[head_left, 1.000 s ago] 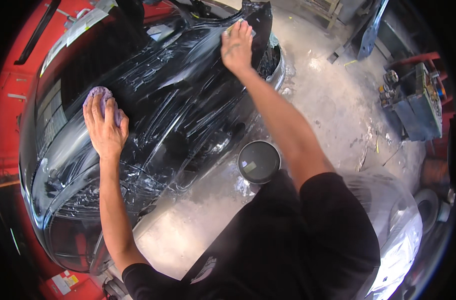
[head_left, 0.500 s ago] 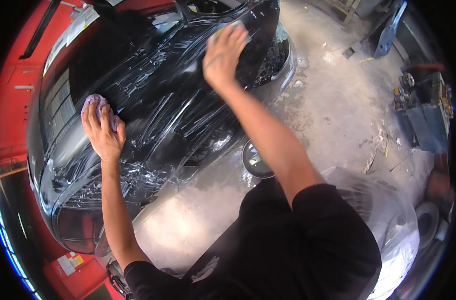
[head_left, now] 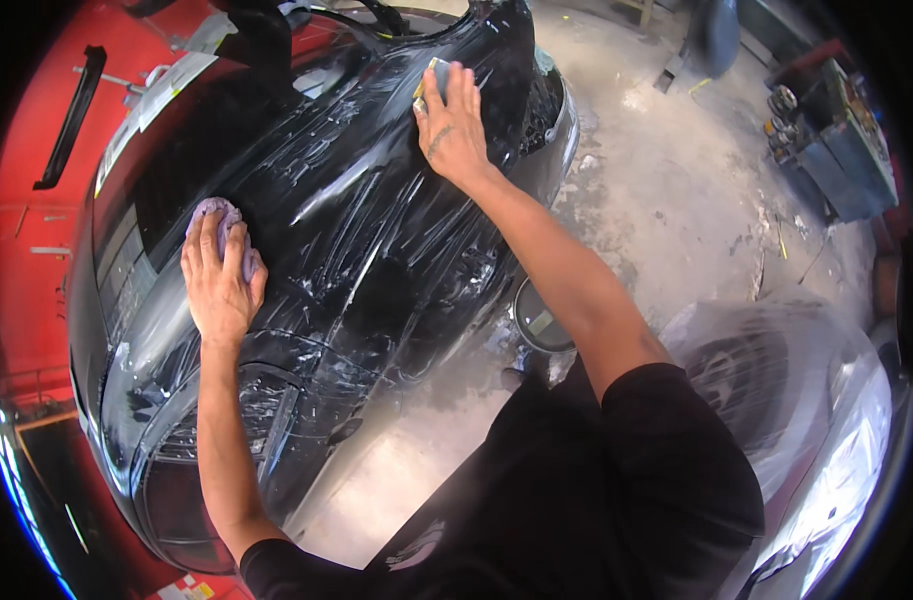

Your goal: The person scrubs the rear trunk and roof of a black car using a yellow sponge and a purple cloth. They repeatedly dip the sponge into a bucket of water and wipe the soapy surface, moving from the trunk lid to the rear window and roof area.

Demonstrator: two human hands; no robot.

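A black car body (head_left: 396, 235) stretches out before me, its surface streaked with a whitish wet film. My left hand (head_left: 221, 295) presses a crumpled purple cloth (head_left: 216, 212) onto the panel at the left, fingers curved over it. Farther up and to the right, my right hand (head_left: 456, 135) lies over a small pad (head_left: 439, 70), grey with a yellowish edge, against the panel. Most of that pad is hidden under the fingers, so its exact kind cannot be made out.
A round dark bucket (head_left: 519, 318) stands on the concrete floor (head_left: 656, 190) beside the car, under my right arm. Plastic sheeting (head_left: 826, 400) covers something at the lower right. A dark box-like cart (head_left: 846, 165) stands at the far right; a red wall (head_left: 26, 240) is at left.
My right hand has shifted slightly along the panel with the pad and is less blurred. The left hand and cloth sit a little farther right in view, as the whole view has shifted.
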